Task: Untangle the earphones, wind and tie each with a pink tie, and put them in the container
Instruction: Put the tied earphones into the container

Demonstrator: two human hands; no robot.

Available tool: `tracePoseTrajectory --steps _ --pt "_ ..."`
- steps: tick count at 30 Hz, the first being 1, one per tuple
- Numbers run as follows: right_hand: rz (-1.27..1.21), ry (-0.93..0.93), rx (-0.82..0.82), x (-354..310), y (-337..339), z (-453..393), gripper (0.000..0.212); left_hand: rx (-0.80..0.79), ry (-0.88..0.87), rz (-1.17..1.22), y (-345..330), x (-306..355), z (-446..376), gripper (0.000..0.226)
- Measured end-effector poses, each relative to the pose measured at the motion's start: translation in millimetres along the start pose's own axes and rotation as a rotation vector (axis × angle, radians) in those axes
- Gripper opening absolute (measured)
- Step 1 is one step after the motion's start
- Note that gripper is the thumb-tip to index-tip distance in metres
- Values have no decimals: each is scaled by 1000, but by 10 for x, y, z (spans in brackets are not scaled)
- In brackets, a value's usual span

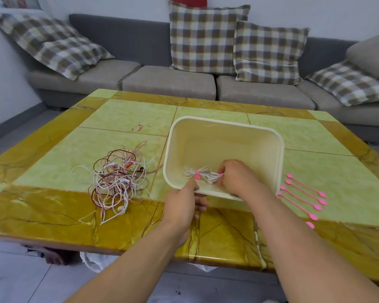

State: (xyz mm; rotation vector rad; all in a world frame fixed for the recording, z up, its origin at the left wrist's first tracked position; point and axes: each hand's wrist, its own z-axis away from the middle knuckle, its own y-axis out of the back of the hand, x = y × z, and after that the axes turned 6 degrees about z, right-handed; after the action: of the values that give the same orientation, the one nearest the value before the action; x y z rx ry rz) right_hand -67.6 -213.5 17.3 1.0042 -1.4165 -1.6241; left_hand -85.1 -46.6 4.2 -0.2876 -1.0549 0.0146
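From the head camera, the right hand (236,178) reaches into the cream plastic rectangular container (225,136), fingers pinching the white wound earphone bundle tied with a pink tie (202,174). The left hand (183,206) grips the near rim beside it. Left of both lies the tangled pink, white and maroon earphone heap (116,180): light, limp, snag-prone, probably best lifted by a plug or earbud.

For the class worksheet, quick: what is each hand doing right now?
Left hand: grips the near rim of the container.
Right hand: inside the container, holding the tied white earphones.
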Motion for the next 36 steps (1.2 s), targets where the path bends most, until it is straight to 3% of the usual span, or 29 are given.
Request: tracePoseTrajectory --steps 5,8,12,18,22,26,28,30,33,34,36 --pt "-17 -24 76 27 115 0 27 16 -27 61 -106 25 -37 28" --pt "-120 -40 211 46 300 134 39 0 -32 86 -158 73 -30 32" --pt "-225 16 503 12 407 411 18 -30 -47 109 -209 136 -40 31" --pt "-250 90 573 -15 169 596 25 -137 -189 79 -237 272 -44 40" --pt "-301 183 649 80 30 388 18 54 -584 -197 42 243 -137 9" --pt "-317 267 713 196 23 41 21 253 -980 -647 455 300 -220 28" --pt "-327 281 700 196 9 -107 26 390 -1075 -843 674 375 -284 36" --pt "-304 276 701 130 7 -135 40 515 -1022 -948 901 443 -344 38" --pt "-307 352 785 -168 51 52 42 508 -797 -707 1143 486 -372 36" --pt "-354 401 736 -331 42 154 34 465 -735 -597 1165 480 -361 36" --pt "-499 446 375 -702 2 385 22 394 -693 -463 1153 454 -323 35"
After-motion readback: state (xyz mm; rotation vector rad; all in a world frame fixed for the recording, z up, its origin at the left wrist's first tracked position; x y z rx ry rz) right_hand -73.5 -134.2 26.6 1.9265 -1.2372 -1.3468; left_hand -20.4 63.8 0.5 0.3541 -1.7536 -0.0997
